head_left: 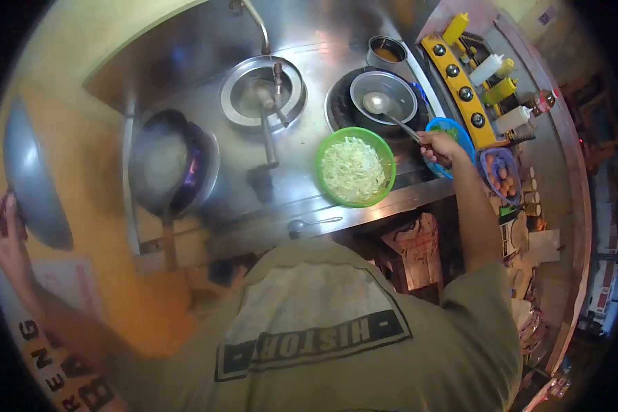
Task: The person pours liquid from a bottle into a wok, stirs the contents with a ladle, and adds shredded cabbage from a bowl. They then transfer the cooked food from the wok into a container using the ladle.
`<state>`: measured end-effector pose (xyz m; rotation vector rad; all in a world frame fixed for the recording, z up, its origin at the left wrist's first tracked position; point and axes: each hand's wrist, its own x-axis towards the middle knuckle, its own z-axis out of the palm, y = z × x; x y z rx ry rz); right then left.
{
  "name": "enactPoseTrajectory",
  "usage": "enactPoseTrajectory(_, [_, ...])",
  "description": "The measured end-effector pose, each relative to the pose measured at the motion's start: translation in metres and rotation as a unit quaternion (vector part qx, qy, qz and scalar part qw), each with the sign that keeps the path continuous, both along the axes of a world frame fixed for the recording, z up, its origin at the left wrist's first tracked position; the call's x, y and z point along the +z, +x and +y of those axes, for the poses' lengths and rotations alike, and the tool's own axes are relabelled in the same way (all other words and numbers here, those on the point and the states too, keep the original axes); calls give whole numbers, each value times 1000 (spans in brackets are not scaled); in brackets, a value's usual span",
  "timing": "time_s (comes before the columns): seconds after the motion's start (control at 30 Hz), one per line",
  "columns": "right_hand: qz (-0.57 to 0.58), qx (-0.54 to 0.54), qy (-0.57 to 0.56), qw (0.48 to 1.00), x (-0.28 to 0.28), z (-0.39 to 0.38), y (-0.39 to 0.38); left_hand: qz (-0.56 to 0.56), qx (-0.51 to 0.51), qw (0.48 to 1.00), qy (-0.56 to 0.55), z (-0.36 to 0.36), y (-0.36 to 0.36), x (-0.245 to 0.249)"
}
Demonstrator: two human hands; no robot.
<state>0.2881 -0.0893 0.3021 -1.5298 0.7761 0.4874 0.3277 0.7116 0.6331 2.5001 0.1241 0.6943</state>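
Note:
My left hand is closed on a large grey metal lid, held up on edge at the far left; its exact grip is partly hidden. In my right hand is a ladle, its bowl down inside a metal pot at the back right of the steel counter. A green basin of shredded cabbage stands just in front of that pot. Beside my right hand sits a blue bowl with green leaves. Steam rises from a dark wok on the left.
A steel pot with a wide rim stands at the back under a tap, a long handle reaching out of it. A spoon lies along the front edge. To the right are sauce bottles, a yellow knob panel and a basket of eggs.

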Motion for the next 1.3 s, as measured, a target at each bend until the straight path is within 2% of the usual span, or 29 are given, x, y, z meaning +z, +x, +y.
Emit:
enactPoseTrajectory(0.13, [-14, -13, -5, 1000, 24, 12, -6, -79, 68, 994, 44, 54, -58, -47])
enactPoseTrajectory(0.2, [-12, -10, 1, 1000, 32, 11, -9, 12, 117, 992, -48, 77, -82, -65])
enactPoseTrajectory(0.23, [-9, -10, 9, 1000, 36, 10, -11, 14, 122, 991, -52, 86, -87, -76])
enactPoseTrajectory(0.3, [-24, 35, -50, 998, 65, 29, -20, -29, 167, 981, -95, 109, -106, -101])
enactPoseTrajectory(0.33, [-20, 28, -59, 998, 74, 31, -22, -23, 137, 983, -119, 140, -114, -118])
enactPoseTrajectory(0.37, [-14, 20, -67, 997, 82, 38, -23, -28, 163, 982, -92, 146, -120, -127])
enactPoseTrajectory(0.43, [-50, 19, -83, 995, 116, 82, -33, -29, 199, 978, -58, 172, -131, -146])
enactPoseTrajectory(0.53, [-49, 24, -63, 997, 140, 104, -41, 36, 214, 974, -61, 221, -138, -187])
enactPoseTrajectory(0.63, [-47, 48, -107, 992, 172, 152, -44, 49, 256, 965, -20, 255, -145, -232])
enactPoseTrajectory(0.7, [-56, 48, -134, 988, 194, 195, -45, 31, 214, 969, -119, 278, -147, -251])
enactPoseTrajectory(0.77, [-56, 64, -151, 985, 207, 225, -45, 36, 235, 959, -152, 276, -154, -256])
enactPoseTrajectory(0.83, [-58, 66, -163, 983, 218, 268, -43, 58, 257, 963, -59, 289, -162, -269])
enactPoseTrajectory(0.93, [-78, 131, -126, 980, 217, 307, -25, 65, 243, 962, -108, 307, -170, -284])
enactPoseTrajectory(1.07, [-82, 165, -81, 979, 199, 376, 10, 53, 229, 965, -113, 333, -185, -296])
enactPoseTrajectory(1.17, [-110, 170, -61, 977, 179, 430, 36, 77, 284, 952, -84, 336, -199, -287])
enactPoseTrajectory(1.23, [-106, 236, -67, 963, 167, 463, 54, 88, 308, 946, -47, 343, -211, -288])
enactPoseTrajectory(1.3, [-105, 252, -31, 961, 141, 485, 76, 90, 310, 945, -46, 355, -227, -295])
